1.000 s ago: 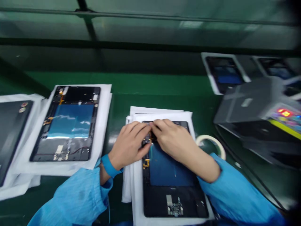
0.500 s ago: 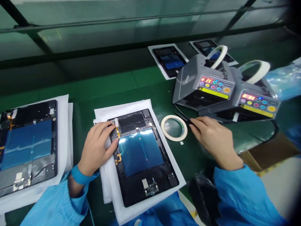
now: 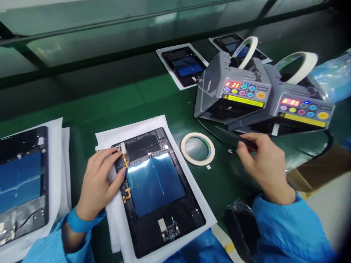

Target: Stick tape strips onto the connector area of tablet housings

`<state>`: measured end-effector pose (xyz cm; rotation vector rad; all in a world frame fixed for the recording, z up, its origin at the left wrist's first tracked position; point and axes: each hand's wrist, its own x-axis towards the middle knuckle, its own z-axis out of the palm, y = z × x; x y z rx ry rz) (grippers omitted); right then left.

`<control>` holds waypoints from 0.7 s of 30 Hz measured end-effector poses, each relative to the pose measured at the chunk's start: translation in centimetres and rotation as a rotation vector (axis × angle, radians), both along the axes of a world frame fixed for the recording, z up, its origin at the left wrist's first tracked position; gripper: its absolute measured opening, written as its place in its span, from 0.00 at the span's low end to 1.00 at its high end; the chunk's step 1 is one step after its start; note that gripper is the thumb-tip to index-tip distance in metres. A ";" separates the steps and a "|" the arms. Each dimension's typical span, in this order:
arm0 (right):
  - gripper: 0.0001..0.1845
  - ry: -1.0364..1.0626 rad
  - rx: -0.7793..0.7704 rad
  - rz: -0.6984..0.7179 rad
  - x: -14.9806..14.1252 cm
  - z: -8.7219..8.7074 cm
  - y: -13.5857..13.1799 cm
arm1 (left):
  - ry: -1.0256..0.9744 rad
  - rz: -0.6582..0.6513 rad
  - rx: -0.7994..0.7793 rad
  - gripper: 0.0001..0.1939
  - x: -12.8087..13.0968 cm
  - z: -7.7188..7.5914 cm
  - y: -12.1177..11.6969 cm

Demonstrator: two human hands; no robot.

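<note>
In front of me an opened tablet (image 3: 189,215), its blue battery film and circuit parts showing, lies on a stack of white sheets (image 3: 210,221). My left hand (image 3: 100,179) rests on the tablet's upper left edge, thumb and fingers apart, beside an orange flex cable (image 3: 125,160). My right hand (image 3: 264,164) pinches black tweezers (image 3: 233,138) above the table. A small white tape piece (image 3: 230,150) shows close to the tweezers' lower tip; whether they touch I cannot tell. Between my hands a roll of cream tape (image 3: 184,149) lies flat, another small white piece (image 3: 208,167) near it.
Two grey tape dispensers (image 3: 211,95) with lit red displays stand at the right, tape rolls on top. Another opened tablet (image 3: 45,182) lies on white sheets at the left. Two more tablets (image 3: 182,62) are at the back. A cardboard box (image 3: 315,171) sits at the lower right.
My right hand has drawn back to the right with the tweezers. The small white piece inside the tape roll is gone from there. The left hand stays at the tablet's edge; the view has shifted.
</note>
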<state>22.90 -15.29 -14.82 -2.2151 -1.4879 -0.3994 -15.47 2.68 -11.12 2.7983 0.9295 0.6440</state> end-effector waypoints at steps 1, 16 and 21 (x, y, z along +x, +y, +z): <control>0.17 -0.004 0.006 -0.015 0.0 0.2 0.0 | 0.002 0.001 -0.003 0.19 0.0 -0.1 0.1; 0.15 -0.351 0.162 -0.166 0.6 0.9 1.4 | 0.020 -0.019 0.018 0.19 0.2 -0.2 0.4; 0.15 -0.336 0.136 -0.143 0.5 1.1 2.0 | 0.016 -0.015 0.011 0.23 0.2 -0.2 0.5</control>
